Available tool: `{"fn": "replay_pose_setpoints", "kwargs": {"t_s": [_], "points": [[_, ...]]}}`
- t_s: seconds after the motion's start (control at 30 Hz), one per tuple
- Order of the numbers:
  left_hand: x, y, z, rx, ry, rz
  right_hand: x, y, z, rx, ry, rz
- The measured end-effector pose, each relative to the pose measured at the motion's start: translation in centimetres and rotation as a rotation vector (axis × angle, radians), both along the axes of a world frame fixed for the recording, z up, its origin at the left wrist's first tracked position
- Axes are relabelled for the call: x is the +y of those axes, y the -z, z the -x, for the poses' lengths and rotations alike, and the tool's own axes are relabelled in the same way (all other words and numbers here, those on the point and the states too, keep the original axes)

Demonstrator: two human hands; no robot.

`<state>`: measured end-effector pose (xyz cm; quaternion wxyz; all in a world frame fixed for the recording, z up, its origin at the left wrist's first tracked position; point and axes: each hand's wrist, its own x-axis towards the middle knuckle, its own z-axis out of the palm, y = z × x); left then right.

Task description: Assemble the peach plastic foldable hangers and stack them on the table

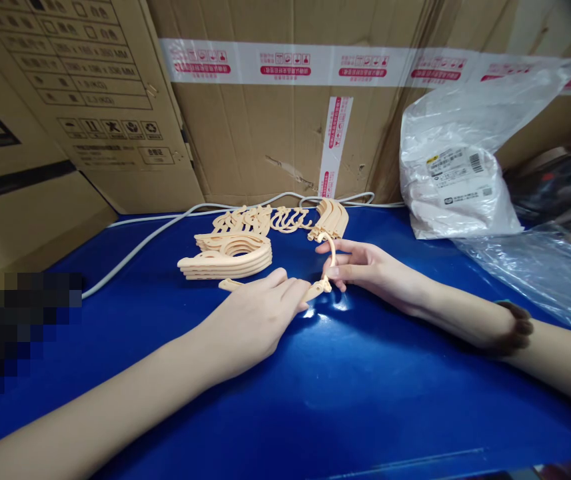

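Left hand [261, 315] mid-frame grips a bar [314, 291], right hand [374, 268] pinches a hook [334, 252]; I'm apparently joining them, which calls for steady alignment.

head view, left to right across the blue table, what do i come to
Stacked cream pieces → left hand → curved cream hook → right hand → white plastic bag

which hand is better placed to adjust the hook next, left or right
Right, most likely: the right hand already has thumb and fingers on the beige hook, while the left hand is occupied gripping the beige hanger piece beside the hook's lower end.
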<state>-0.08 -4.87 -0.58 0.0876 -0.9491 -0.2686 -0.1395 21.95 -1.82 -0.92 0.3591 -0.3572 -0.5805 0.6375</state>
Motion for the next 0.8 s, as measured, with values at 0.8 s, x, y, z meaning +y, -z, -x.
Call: {"fn": "replay_pose_setpoints", "kwargs": {"t_s": [0.8], "points": [[-0.28,0.14,-0.34,0.085,-0.025,-0.059,-0.68,-0.4,0.07,-0.087,0.004,-0.212]]}}
